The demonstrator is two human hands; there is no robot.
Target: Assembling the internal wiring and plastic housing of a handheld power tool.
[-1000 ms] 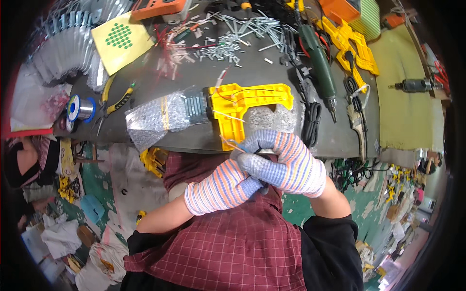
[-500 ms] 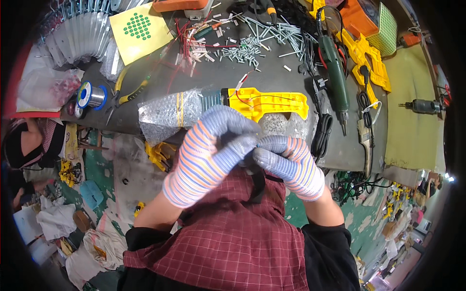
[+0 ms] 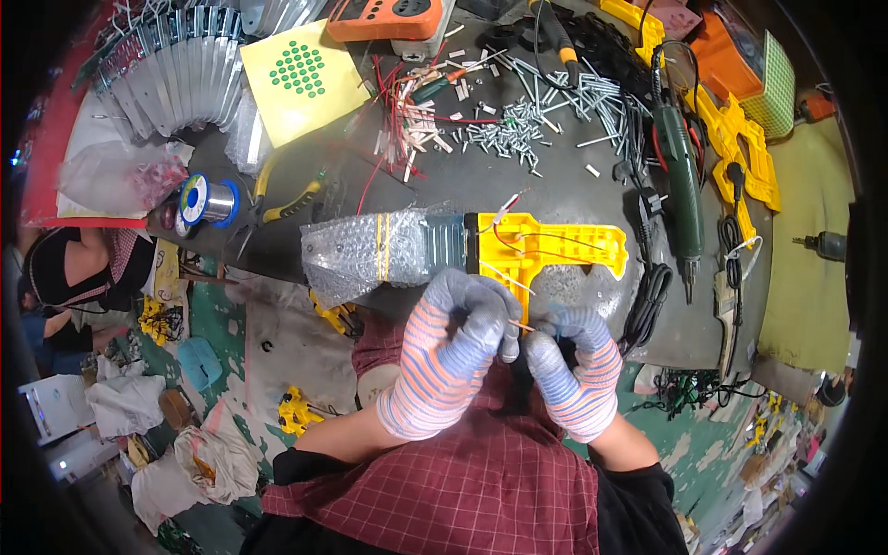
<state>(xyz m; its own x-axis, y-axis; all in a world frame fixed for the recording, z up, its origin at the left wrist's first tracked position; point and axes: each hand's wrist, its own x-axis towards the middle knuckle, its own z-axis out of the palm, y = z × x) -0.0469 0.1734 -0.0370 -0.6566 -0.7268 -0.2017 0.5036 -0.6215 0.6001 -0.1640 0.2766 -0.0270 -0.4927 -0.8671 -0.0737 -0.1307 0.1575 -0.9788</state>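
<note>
Two gloved hands, left hand [image 3: 450, 347] and right hand [image 3: 572, 370], pinch one thin wire [image 3: 521, 325] between their fingertips (both clenched); one yellow casing [image 3: 546, 250] lies just above them, one bubble-wrapped piece [image 3: 370, 252] beside it.

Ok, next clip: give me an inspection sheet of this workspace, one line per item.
Surface: dark workbench, crowded.
Job's things: yellow plastic housing lying open with red and white wires inside, its left end in bubble wrap; a thin wire end is pinched between both hands.
Clutter: loose screws, solder spool, yellow-handled pliers, yellow card with green dots, orange meter.
Grippers: left hand and right hand, both in striped gloves, fingertips closed on the wire.
Cables: black cord coiled beside a green rotary tool.
Surroundings: littered green floor.
</note>
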